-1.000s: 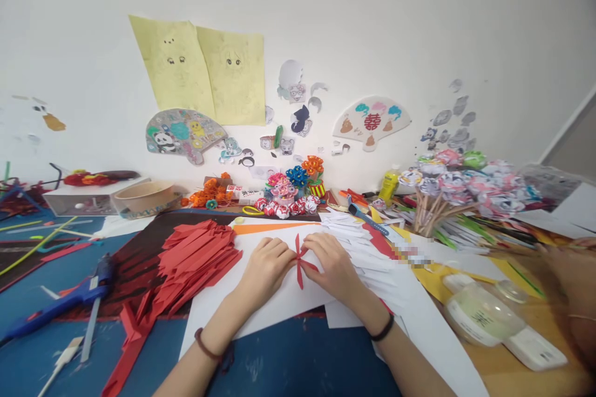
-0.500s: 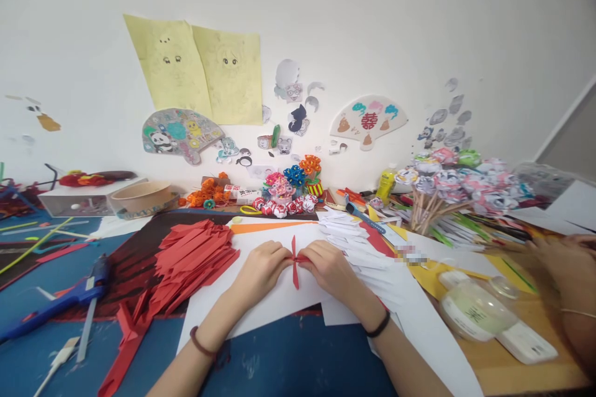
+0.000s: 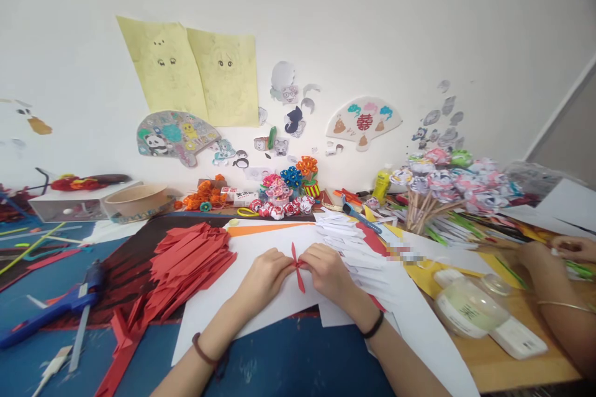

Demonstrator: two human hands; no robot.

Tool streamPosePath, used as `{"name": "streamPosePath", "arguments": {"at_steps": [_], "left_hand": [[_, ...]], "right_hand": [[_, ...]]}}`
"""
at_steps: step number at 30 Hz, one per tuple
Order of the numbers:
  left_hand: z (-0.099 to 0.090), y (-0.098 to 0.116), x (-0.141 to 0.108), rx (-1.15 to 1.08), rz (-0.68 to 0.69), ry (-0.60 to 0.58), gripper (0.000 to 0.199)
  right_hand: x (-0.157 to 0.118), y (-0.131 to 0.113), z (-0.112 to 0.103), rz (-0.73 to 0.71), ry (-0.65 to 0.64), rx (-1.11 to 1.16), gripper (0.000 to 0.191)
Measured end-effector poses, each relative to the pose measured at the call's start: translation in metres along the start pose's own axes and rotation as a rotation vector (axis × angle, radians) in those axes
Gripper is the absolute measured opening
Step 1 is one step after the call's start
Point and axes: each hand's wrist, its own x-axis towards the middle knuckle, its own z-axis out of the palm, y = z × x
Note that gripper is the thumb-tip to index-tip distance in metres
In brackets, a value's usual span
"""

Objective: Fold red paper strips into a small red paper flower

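Observation:
Between my hands are crossed red folded paper strips (image 3: 300, 280), with one strip standing upright across the fingertips. My left hand (image 3: 270, 273) pinches the left side of the piece. From the right, my right hand (image 3: 325, 268) pinches the other side, its fingers covering part of the paper. Both hands rest over a white sheet of paper (image 3: 218, 316). A heap of red folded paper strips (image 3: 190, 260) lies to the left of my left hand. Folded white paper strips (image 3: 351, 248) are piled just right of my right hand.
A blue glue gun (image 3: 69, 304) lies at the left. A bottle (image 3: 470, 310) lies at the right beside a white phone-like object (image 3: 519, 338). Paper flowers on sticks (image 3: 447, 180) stand at the back right. Another person's hands (image 3: 540, 260) work at the far right.
The view has shifted slightly. The upright red strip now tilts a little, its lower end further right. At the far right, the other person's hands have moved and show more.

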Motion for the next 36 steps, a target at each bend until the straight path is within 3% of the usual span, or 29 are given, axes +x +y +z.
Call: {"name": "streamPosePath", "arguments": {"at_steps": [2,5,13,17,21,24,29,36], "left_hand": [[0.0,-0.002,-0.002,-0.002,0.009,0.011,0.032],[0.0,-0.003,-0.002,-0.028,0.041,0.016,0.033],[0.004,0.005,-0.001,-0.114,0.049,-0.063,0.038],[0.001,0.005,0.002,-0.204,-0.058,-0.051,0.033],[-0.004,-0.003,0.006,-0.364,-0.272,-0.037,0.03],[-0.006,-0.013,0.007,-0.506,-0.382,-0.031,0.035],[-0.007,-0.023,0.005,-0.723,-0.435,-0.087,0.043],[-0.003,-0.017,0.007,-0.864,-0.528,-0.09,0.05]], "right_hand": [[0.0,0.001,0.001,0.027,-0.035,0.102,0.016],[-0.001,0.002,0.005,0.083,0.012,0.211,0.014],[-0.003,-0.001,0.009,0.213,0.023,0.273,0.023],[0.002,-0.002,0.003,0.255,0.055,0.312,0.022],[0.008,0.0,-0.002,0.408,0.072,0.48,0.009],[0.009,0.005,-0.003,0.549,0.066,0.659,0.03],[0.009,0.009,-0.008,0.679,-0.044,0.833,0.041],[0.01,0.007,-0.008,0.78,0.027,0.883,0.038]]}}
